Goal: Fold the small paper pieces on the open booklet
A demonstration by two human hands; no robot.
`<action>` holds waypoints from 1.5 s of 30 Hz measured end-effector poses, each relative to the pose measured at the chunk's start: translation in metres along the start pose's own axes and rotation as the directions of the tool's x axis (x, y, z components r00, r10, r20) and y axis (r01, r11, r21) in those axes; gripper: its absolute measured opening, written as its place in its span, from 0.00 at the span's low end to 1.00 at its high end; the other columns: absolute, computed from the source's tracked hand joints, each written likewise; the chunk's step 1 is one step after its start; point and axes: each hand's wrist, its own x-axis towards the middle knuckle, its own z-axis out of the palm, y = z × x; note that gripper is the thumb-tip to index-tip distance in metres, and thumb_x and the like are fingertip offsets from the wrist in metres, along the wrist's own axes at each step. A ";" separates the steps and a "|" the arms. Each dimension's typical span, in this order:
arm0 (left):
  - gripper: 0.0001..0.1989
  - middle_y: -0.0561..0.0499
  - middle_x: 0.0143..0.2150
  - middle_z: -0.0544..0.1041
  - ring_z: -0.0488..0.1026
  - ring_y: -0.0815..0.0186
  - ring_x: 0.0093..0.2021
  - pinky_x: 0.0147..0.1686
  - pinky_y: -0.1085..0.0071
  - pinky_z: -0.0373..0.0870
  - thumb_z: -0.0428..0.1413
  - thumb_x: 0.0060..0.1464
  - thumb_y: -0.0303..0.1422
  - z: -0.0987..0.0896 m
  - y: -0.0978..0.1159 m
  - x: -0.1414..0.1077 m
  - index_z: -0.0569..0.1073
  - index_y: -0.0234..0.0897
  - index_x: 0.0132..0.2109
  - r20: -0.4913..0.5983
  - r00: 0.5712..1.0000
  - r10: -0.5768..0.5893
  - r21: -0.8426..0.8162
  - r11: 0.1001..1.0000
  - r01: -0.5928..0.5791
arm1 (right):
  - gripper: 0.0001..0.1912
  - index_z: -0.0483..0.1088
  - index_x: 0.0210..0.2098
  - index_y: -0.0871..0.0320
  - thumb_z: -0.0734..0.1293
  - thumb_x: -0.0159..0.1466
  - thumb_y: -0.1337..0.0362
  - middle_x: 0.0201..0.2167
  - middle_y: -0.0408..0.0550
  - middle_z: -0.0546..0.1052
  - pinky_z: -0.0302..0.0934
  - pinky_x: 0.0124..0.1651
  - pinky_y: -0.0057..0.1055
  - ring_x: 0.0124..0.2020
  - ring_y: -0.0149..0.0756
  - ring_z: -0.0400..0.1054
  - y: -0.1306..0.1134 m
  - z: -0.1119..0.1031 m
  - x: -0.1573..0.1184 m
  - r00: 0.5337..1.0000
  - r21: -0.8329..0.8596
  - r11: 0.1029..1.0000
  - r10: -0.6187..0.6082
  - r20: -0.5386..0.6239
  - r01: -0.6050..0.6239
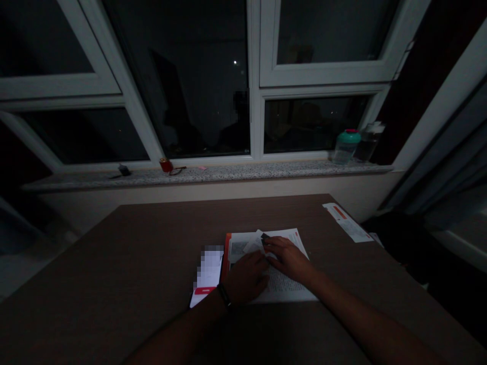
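Note:
An open booklet with printed pages [283, 286] and an orange cover edge [227, 261] lies on the brown table [114, 263]. My left hand [245, 278], with a dark band on its wrist, rests on the booklet's inner part. My right hand [287, 258] lies further along the page, its fingertips on a white paper slip [254, 243] that sticks up from the page. A phone with a lit, blurred screen [206, 274] lies next to the booklet, close to my left hand. The room is dim, and the fingers show little detail.
A printed leaflet [347, 222] lies at the table's far right corner. Beyond the table runs a speckled stone windowsill [205, 176] holding a small red item [166, 165], a small dark item [124, 170], and two bottles [345, 147]. Dark windows stand behind it.

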 end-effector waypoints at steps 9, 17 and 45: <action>0.17 0.44 0.56 0.70 0.67 0.55 0.56 0.56 0.55 0.66 0.55 0.57 0.30 0.000 0.002 0.001 0.65 0.38 0.54 -0.001 0.998 -0.057 -0.036 0.998 0.057 | 0.17 0.72 0.51 0.54 0.67 0.62 0.68 0.53 0.53 0.74 0.59 0.58 0.47 0.56 0.46 0.65 -0.003 -0.002 0.000 1.000 -0.014 1.000 0.010 -0.004 -0.010; 0.22 0.43 0.59 0.67 0.64 0.54 0.59 0.58 0.54 0.65 0.56 0.55 0.29 0.005 -0.001 0.000 0.63 0.39 0.56 -0.047 0.998 -0.040 -0.064 0.997 0.037 | 0.18 0.71 0.53 0.54 0.66 0.64 0.68 0.53 0.53 0.73 0.59 0.58 0.47 0.56 0.46 0.65 -0.004 -0.003 0.000 1.000 -0.037 0.999 0.008 0.019 -0.007; 0.23 0.43 0.56 0.67 0.64 0.49 0.54 0.53 0.50 0.64 0.55 0.61 0.43 -0.004 0.010 0.000 0.64 0.41 0.60 -0.051 0.978 -0.200 0.209 0.956 0.206 | 0.25 0.63 0.58 0.55 0.65 0.61 0.70 0.54 0.55 0.66 0.59 0.58 0.46 0.55 0.46 0.61 -0.001 -0.005 -0.001 0.981 0.015 0.989 0.147 -0.124 -0.147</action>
